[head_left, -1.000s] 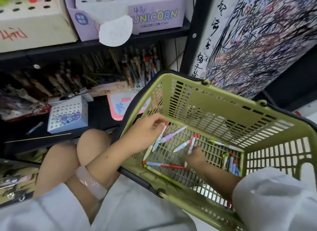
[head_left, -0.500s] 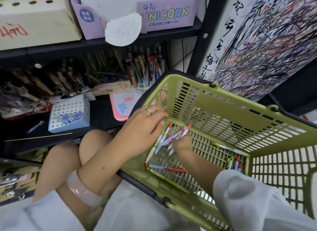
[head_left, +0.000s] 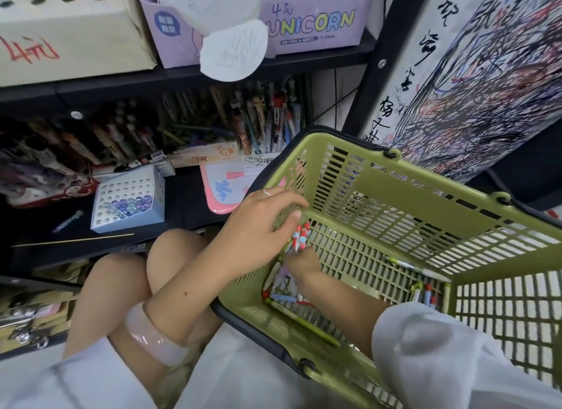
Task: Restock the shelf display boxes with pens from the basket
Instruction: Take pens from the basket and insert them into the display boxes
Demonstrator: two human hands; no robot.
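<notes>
We see both hands down inside the green basket, meeting over a small bundle of pens near its left wall. The left hand reaches in over the rim, its fingers bent and drawn together with the thumb around the red-capped upper ends of the bundle; a ring sits on one finger and a pale bangle circles that forearm. Just below it, the right hand comes up from the basket floor and closes around the lower ends of the same pens, so the bundle stands nearly upright between the two hands. How far the right fingers wrap round we cannot tell, since the back of the hand hides them.

Below the right hand, more loose pens lie flat on the basket floor, and further to its right a few others rest in the corner against the end wall.

To the left of the left hand, on the dark shelf, stands a small perforated display box with several glittery caps filling its lower holes. Above both hands, on the upper shelf, sits a purple box lettered UNICORN.
</notes>
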